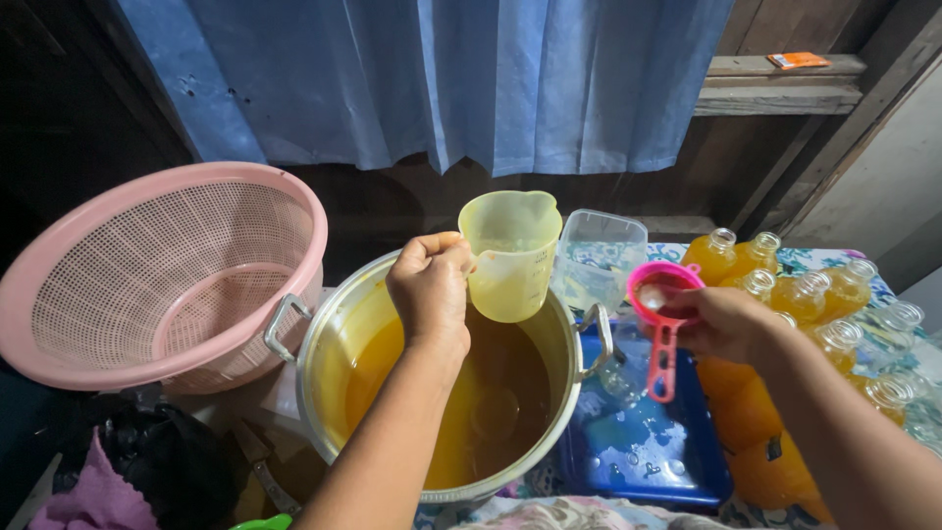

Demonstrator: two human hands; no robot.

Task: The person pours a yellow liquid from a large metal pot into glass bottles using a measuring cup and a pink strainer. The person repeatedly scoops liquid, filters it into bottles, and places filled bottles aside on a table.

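At the centre of the frame the left hand (430, 290) is closed around the handle of a yellow plastic jug (510, 253), held upright over the far rim of a large metal pot (339, 339) of orange liquid. To the right of the jug, the right hand (724, 322) pinches a pink funnel (663, 294), its handle hanging straight down, over a clear bottle (620, 373) standing on a blue tray (638, 451). So the funnel lies right of the jug and slightly lower, with only the pot's right handle (597, 339) between them. A clear square container (599, 257) stands just behind. A pink basket (162, 275) fills the left of the frame, and filled orange bottles (785, 285) crowd the right.
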